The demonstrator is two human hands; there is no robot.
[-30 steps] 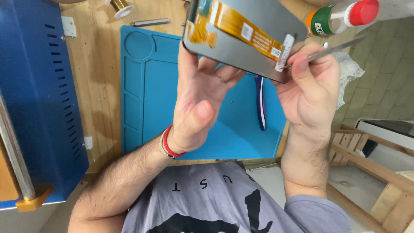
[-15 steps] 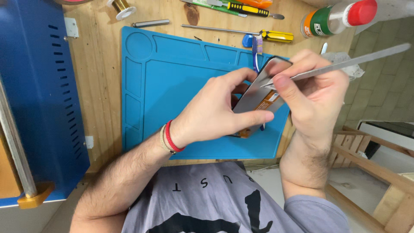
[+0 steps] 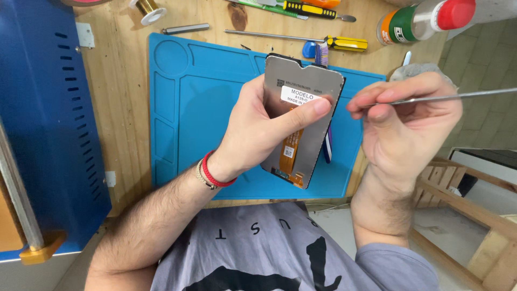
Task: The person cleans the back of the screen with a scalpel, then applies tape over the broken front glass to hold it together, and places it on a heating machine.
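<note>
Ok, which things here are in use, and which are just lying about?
In use:
left hand holding the screen panel
right hand holding the metal tool
blue mat underneath

Lying about:
wire spool
screwdrivers
bottle

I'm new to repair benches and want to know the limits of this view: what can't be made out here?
Head view only:
- Front of the phone screen panel: faces away; the left hand covers part of its back.
- Far end of the thin metal tool in the right hand: cut off by the right edge.
- Dark-handled tool on the blue mat: mostly hidden behind the panel.
- Bottle: cut by the top edge.
</note>
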